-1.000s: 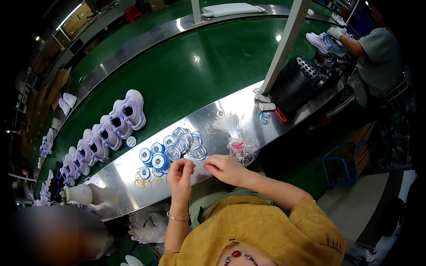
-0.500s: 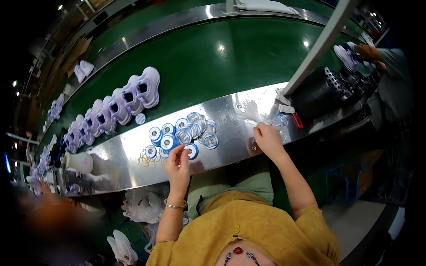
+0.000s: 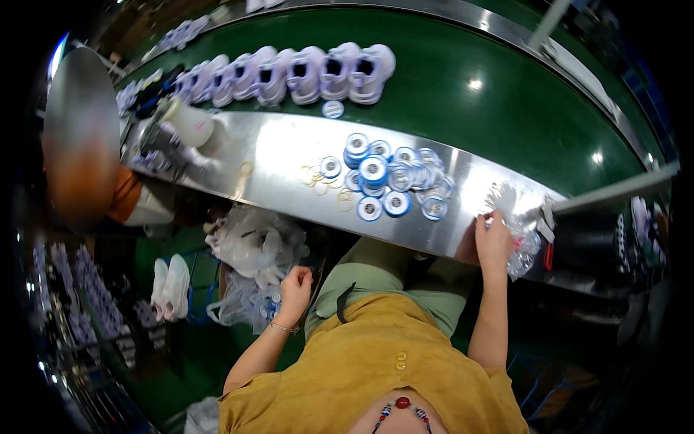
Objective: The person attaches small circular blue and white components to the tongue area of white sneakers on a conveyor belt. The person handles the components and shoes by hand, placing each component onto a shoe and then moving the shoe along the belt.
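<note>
My left hand (image 3: 296, 291) hangs off the near side of the metal table, beside clear plastic bags (image 3: 254, 249) with blue-and-white discs in them. Its fingers are curled together, and anything in them is hidden. On the table my right hand (image 3: 494, 240) is pinched at the near edge of a fan of thin whitish strands (image 3: 500, 196); what lies between its fingertips is too small to make out. Between the hands, farther back, is a pile of round blue-and-white tags (image 3: 373, 169), some stacked. Yellowish rubber bands (image 3: 316, 179) lie left of the pile.
A row of white-lilac shoes (image 3: 304, 74) stands on the green belt (image 3: 448, 65) behind the metal table (image 3: 278, 148). A crinkled clear bag (image 3: 524, 254) and a red-handled tool (image 3: 548, 255) lie right of my right hand. Another person's orange sleeve (image 3: 124, 195) shows at left.
My left hand has left the tag pile and moved down to the bags beside the table. My right hand stays by the strands. The whole view has swung left.
</note>
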The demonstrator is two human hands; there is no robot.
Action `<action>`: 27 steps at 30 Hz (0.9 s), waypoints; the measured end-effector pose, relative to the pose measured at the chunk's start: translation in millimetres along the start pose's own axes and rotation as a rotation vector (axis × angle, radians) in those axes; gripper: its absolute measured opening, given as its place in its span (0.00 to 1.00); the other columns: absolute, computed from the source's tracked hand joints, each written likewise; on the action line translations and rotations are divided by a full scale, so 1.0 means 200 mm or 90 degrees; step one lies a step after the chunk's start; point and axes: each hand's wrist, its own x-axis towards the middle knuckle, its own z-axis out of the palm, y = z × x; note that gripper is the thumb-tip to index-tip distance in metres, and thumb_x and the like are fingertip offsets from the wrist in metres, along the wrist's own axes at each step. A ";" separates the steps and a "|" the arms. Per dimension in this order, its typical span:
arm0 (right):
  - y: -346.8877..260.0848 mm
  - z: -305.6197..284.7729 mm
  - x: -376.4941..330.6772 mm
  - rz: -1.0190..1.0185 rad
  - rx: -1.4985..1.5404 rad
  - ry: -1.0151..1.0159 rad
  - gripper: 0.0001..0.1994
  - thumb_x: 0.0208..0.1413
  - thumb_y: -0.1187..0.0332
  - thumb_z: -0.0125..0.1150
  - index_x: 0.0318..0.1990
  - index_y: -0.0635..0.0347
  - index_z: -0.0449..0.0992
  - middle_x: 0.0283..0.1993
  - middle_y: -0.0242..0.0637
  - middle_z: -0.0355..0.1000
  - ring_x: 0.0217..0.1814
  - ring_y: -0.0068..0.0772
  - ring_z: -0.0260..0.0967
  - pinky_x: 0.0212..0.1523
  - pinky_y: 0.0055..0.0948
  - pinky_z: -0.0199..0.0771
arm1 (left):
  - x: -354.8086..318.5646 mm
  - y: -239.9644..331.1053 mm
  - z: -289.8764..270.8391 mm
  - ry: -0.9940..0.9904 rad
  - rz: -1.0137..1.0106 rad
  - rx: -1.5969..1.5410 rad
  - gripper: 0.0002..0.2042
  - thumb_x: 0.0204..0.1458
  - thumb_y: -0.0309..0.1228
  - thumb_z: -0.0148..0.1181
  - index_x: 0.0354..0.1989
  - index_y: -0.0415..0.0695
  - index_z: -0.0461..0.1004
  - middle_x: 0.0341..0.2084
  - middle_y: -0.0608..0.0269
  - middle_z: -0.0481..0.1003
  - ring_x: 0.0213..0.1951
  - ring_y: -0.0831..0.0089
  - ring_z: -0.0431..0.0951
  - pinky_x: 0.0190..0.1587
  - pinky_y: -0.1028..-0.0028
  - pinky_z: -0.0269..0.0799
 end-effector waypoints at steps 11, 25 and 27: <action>-0.12 -0.07 -0.07 -0.172 -0.115 0.026 0.18 0.60 0.58 0.50 0.49 0.64 0.69 0.31 0.54 0.73 0.32 0.62 0.71 0.36 0.52 0.69 | -1.05 -0.67 -0.08 -0.715 -0.492 -0.046 0.09 0.44 0.30 0.60 0.29 0.36 0.77 0.27 0.41 0.76 0.30 0.49 0.78 0.34 0.60 0.75; -0.79 0.37 -0.38 -0.657 0.138 0.073 0.06 0.43 0.76 0.65 0.28 0.60 0.72 0.24 0.37 0.66 0.24 0.40 0.65 0.22 0.34 0.63 | 0.40 -0.76 0.18 -0.074 0.046 0.156 0.12 0.47 0.28 0.58 0.38 0.35 0.71 0.31 0.42 0.74 0.36 0.44 0.74 0.40 0.55 0.71; -0.77 0.45 -0.33 -0.628 0.150 0.081 0.07 0.43 0.77 0.65 0.26 0.59 0.70 0.23 0.37 0.65 0.23 0.40 0.64 0.21 0.34 0.62 | 0.61 -0.84 0.37 -0.042 0.057 0.247 0.13 0.48 0.26 0.55 0.42 0.35 0.68 0.36 0.42 0.72 0.40 0.48 0.73 0.43 0.58 0.71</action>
